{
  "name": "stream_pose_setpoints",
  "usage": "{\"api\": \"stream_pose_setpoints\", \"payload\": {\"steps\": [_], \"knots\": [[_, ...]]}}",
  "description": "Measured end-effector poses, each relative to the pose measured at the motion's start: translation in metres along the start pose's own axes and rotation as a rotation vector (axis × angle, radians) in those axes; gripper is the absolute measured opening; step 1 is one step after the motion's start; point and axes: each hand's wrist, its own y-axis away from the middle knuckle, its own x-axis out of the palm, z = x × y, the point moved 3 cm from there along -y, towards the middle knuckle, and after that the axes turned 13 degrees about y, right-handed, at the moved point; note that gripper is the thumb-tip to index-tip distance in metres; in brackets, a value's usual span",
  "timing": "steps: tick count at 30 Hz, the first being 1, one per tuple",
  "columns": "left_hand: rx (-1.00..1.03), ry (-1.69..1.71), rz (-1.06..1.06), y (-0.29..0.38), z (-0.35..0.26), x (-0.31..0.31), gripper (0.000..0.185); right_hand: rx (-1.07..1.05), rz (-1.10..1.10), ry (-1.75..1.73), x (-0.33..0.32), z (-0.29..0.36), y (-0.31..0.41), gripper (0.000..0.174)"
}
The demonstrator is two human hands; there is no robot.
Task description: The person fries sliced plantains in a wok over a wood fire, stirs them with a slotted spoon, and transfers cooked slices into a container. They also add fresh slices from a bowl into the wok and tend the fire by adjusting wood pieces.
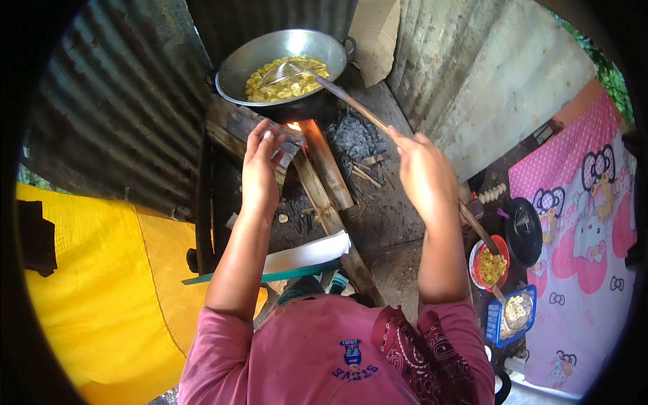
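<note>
My right hand [428, 174] grips the wooden handle of a wire skimmer [291, 72], whose head lies over yellow slices in bubbling oil. They fill the bottom of a large metal wok [235, 63] set over a wood fire. Below the wok's near left side, my left hand [262, 169] is raised with its fingers apart and holds nothing. Between my forearms, a white cloth or paper roll [307, 252] rests on a green flat thing [298, 272]. Two pieces of firewood [326, 164] [319, 195] run from the flame toward me.
Grey ash [354, 139] lies right of the fire. Corrugated metal sheets [126, 111] surround the hearth. At right are a red bowl of yellow slices [505, 248], a blue basket with pale slices [531, 316] and a black lid [524, 233]. A yellow tarp [91, 283] hangs left.
</note>
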Motion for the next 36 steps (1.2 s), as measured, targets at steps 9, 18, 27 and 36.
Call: {"api": "stream_pose_setpoints", "payload": {"steps": [9, 18, 27, 36], "knots": [[-0.189, 0.029, 0.150, 0.021, 0.032, 0.023, 0.043, 0.112, -0.029, -0.083, 0.045, -0.003, 0.005, 0.033], [-0.102, -0.267, 0.499, 0.039, 0.044, -0.006, 0.040, 0.117, -0.112, -0.170, 0.032, 0.011, 0.035, 0.034], [-0.199, -1.085, 0.891, 0.088, 0.052, -0.072, 0.046, 0.143, 0.001, -0.068, 0.032, 0.048, 0.037, 0.033], [-0.360, -1.081, 1.021, 0.099, 0.032, -0.108, 0.030, 0.197, -0.020, 0.088, 0.005, 0.072, 0.026, 0.032]]}}
